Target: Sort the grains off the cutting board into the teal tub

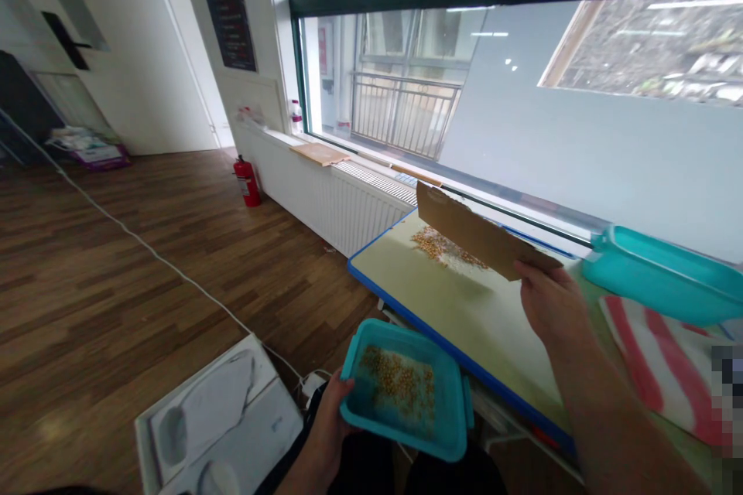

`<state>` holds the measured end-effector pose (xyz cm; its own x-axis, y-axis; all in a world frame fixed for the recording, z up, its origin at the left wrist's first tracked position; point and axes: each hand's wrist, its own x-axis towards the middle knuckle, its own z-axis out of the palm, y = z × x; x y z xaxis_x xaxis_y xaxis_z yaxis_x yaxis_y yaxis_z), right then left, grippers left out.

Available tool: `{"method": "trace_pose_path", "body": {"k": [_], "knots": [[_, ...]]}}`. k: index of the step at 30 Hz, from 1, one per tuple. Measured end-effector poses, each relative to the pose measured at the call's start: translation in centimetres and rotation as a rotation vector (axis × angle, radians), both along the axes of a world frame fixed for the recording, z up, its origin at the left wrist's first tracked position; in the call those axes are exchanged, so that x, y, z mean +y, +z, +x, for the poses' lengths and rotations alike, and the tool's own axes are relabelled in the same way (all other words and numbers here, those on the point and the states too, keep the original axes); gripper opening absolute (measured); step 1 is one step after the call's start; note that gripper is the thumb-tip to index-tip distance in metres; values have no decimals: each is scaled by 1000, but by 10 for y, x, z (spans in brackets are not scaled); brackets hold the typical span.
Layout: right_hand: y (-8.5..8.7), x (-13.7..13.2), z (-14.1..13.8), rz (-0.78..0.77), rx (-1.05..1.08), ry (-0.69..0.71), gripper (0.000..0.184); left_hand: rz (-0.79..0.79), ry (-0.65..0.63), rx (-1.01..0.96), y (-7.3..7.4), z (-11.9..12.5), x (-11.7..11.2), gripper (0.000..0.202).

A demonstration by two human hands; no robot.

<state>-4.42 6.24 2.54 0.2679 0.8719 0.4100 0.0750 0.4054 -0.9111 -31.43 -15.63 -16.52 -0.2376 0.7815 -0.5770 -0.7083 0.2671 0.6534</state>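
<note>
My left hand (337,411) grips the left edge of a teal plastic tray (406,439), held just below the table's front edge. Golden corn kernels (400,379) and pale crumbs lie across the tray's bottom. In my right hand (546,294) is a flat piece of brown cardboard (473,228), raised on its long edge above the table. Behind and below the cardboard, a loose pile of kernels with white powder (439,246) lies on the tabletop. Whether the cardboard touches the pile, I cannot tell.
The pale yellow table (406,271) has a blue edge. On its right are a teal basin (662,271) and a red-and-white striped towel (655,356). A radiator (348,205) runs under the window. A white foam box (232,410) and a cord (162,259) lie on the floor.
</note>
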Motion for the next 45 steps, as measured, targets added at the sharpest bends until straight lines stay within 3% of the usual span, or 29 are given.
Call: {"method": "trace_pose_path", "body": {"k": [8,17,21,25,36,45], "knots": [[2,-3,-15,-118,100,65,26,-126,1,-27,8,4,11,38],[1,-3,-16,-135,59,104,31,-127,-88,59,42,12,39,35],[1,-1,-16,-107,66,128,27,-42,-165,130,55,6,55,45],[-2,1,-14,-86,25,143,30,-15,-203,184,65,-1,63,40],[-11,7,-9,-96,-164,181,40,-79,-171,132,73,-2,43,50],[-13,10,-2,-112,-188,221,36,-52,-96,180,72,-3,31,36]]}}
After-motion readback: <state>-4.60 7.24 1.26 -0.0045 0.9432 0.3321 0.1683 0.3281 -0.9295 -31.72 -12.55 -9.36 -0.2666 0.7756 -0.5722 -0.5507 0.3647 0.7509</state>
